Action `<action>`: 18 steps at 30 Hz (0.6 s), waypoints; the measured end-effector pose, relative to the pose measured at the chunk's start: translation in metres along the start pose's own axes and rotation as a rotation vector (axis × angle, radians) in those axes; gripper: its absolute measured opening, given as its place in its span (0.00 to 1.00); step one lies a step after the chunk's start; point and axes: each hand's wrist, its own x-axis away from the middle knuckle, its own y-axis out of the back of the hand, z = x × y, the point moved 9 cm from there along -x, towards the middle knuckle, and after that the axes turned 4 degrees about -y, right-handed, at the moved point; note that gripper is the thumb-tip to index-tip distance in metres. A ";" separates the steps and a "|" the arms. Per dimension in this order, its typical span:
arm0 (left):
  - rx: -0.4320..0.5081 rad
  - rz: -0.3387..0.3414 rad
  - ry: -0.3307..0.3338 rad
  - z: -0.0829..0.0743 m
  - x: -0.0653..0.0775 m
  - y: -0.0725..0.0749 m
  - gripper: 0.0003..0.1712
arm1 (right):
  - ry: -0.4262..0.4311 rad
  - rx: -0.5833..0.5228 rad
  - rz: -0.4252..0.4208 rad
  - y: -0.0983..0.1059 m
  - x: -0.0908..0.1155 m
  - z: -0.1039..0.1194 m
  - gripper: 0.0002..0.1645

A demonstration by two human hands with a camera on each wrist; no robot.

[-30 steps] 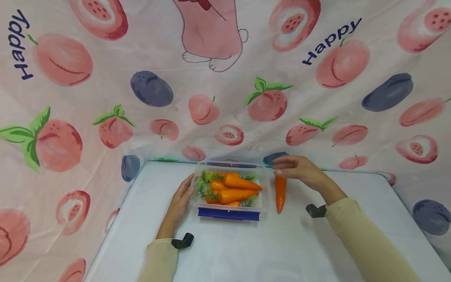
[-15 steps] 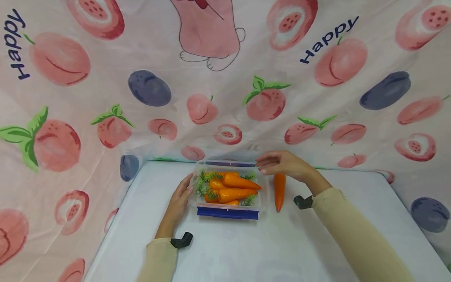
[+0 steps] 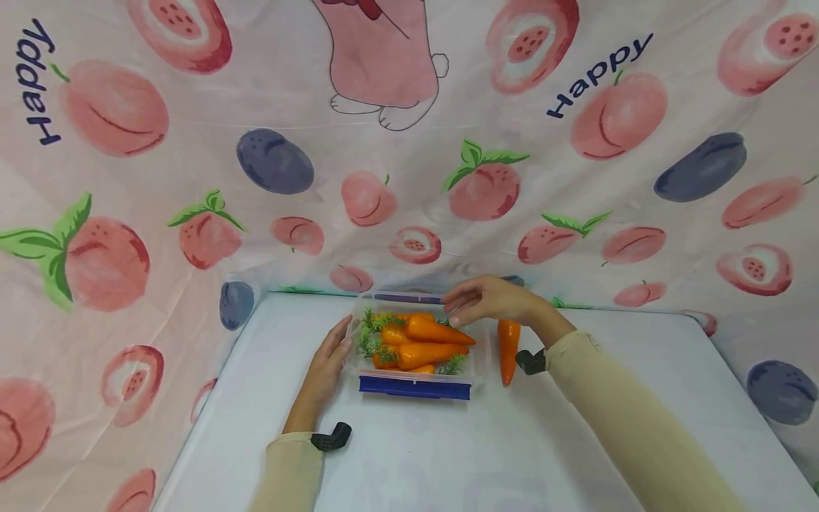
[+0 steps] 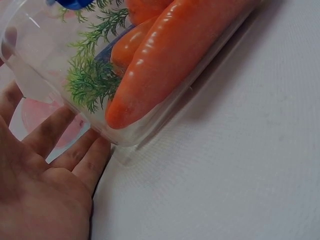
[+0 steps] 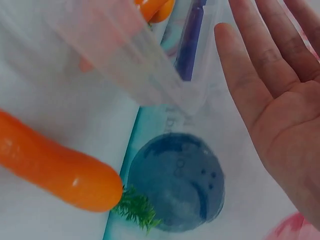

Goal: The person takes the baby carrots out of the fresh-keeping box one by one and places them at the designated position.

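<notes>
A clear plastic box (image 3: 481,359) with dark blue clip flaps stands near the back of the table. Inside it lie several orange toy carrots (image 3: 434,353) with green feathery tops. My left hand (image 3: 320,373) rests against the box's left wall, fingers extended; in the left wrist view the fingers (image 4: 90,160) reach the box's lower corner. Over the back right part of the box hovers my right hand (image 3: 489,300), holding nothing. Its fingers (image 5: 265,60) look straight in the right wrist view. One loose carrot (image 3: 508,359) lies right of the box, its green top (image 5: 136,207) towards the back.
A white table (image 3: 409,455) stands against a hanging cloth (image 3: 371,156) printed with peaches, plums and a rabbit figure. The box's blue front flap (image 3: 414,387) hangs outward on the near side. Black wrist cameras (image 3: 331,437) sit at both sleeves.
My right hand has moved left, from above the top end of the loose carrot to over the box's back right part. The left hand, the box and the loose carrot stay put.
</notes>
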 end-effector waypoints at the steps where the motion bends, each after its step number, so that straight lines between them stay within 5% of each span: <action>1: -0.003 -0.003 0.001 0.000 0.000 0.000 0.30 | 0.008 -0.004 0.016 -0.003 -0.002 0.002 0.29; 18: 0.010 0.000 -0.005 0.000 -0.001 0.000 0.31 | 0.020 0.036 0.184 -0.049 -0.031 0.018 0.33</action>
